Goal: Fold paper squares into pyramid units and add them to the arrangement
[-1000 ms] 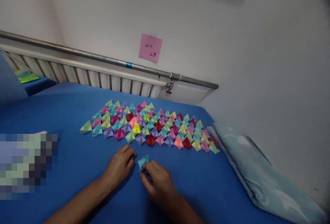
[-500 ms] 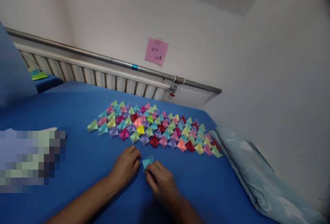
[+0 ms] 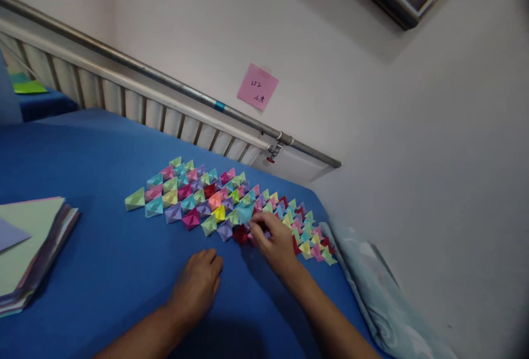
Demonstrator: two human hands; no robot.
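Note:
My right hand [image 3: 275,240] pinches a light blue folded paper boat [image 3: 245,211] by its right side, raised over the rows of small origami boats [image 3: 214,200]. Those boats stand close together in slanting rows, in green, pink, purple, blue, yellow and red. My right fingers and the held boat hide part of the near rows. On the blue sheet in front of the rows rests my left hand [image 3: 198,279], its fingers curled together and nothing seen in them.
At the left lies a stack of coloured paper [image 3: 37,237] with a loose purple sheet on top. A patterned light blue cloth [image 3: 384,293] runs along the right edge. Behind are a radiator [image 3: 136,100], a metal pipe [image 3: 177,86] and a pink note [image 3: 258,86] on the wall.
My right hand has carried the light blue boat up and away from me, from the bare sheet to above the rows. My left hand has drawn slightly back. The view has tilted.

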